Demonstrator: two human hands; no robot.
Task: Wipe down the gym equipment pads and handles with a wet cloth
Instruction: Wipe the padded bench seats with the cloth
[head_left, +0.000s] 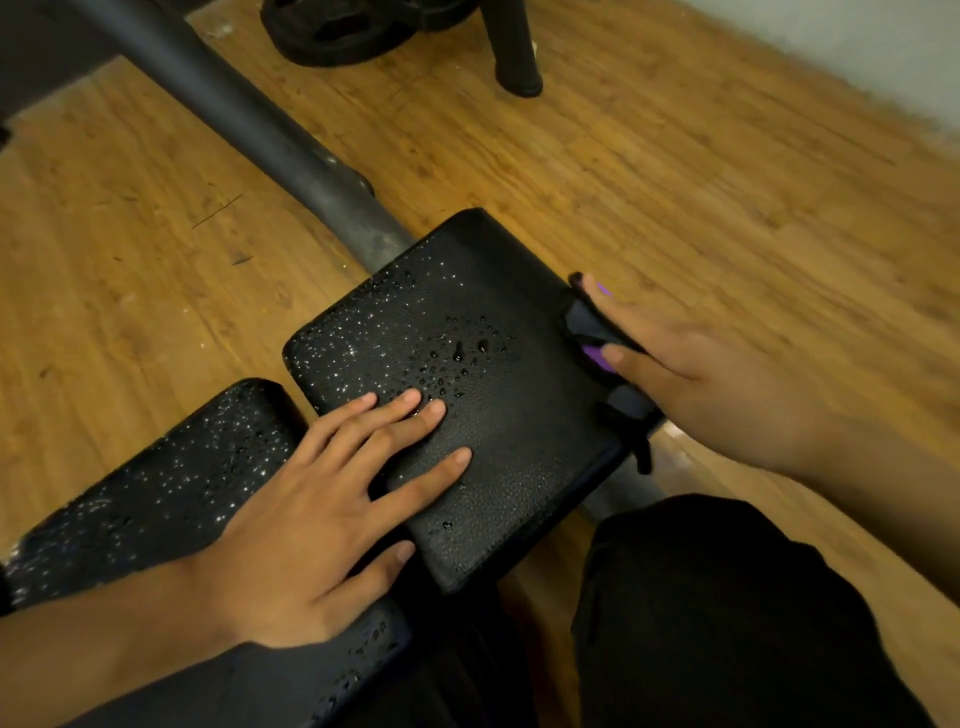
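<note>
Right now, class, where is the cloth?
In the head view, the cloth sits right of centre, under the right hand, against the right edge of the black pad.

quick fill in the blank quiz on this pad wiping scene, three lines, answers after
1. The left hand lies flat on the black pad, which is dotted with ____ droplets.
2. The right hand presses a dark cloth against the pad's side, not its ____.
3. The floor around it is made of ____.

Missing words: water; top; wood
</note>
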